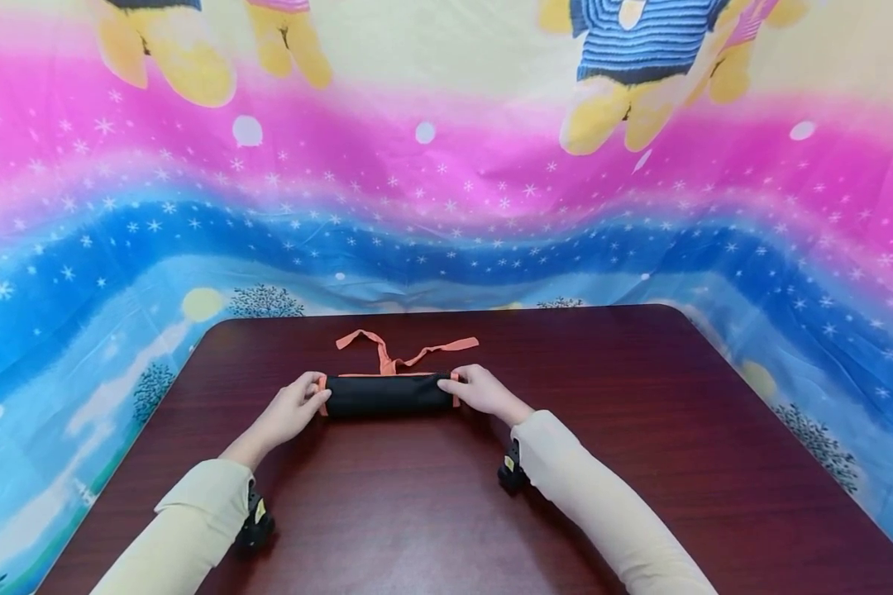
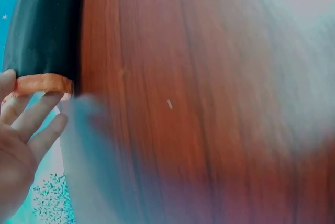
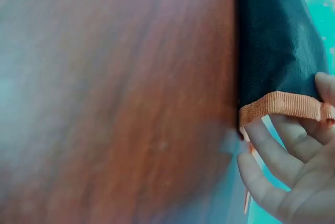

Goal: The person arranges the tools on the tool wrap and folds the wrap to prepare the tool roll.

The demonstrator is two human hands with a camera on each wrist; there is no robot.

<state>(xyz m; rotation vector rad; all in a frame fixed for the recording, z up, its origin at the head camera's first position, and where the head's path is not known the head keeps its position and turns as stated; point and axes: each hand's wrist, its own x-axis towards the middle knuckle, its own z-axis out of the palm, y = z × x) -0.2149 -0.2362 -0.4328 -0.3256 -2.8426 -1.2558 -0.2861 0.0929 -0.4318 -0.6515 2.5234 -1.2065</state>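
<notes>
A black fabric roll-up pouch (image 1: 389, 396) with orange-trimmed ends lies rolled up across the table, its long side facing me. From its far edge two orange tie straps (image 1: 387, 354) spread loosely over the tabletop. My left hand (image 1: 294, 405) pinches the left end, thumb on the black cloth. At the opposite end my right hand (image 1: 484, 389) does the same, and the cloth dents under its thumb. Both wrist views show the orange edging (image 2: 44, 84) between thumb and fingers, with some fingers at the open end of the roll. What the pouch contains is hidden.
The dark red wooden table (image 1: 417, 504) has rounded far corners and a glossy surface. Behind and beside it hangs a printed cloth backdrop (image 1: 446, 182) with snowflakes and cartoon figures. A small black camera (image 1: 256, 521) sits under each wrist.
</notes>
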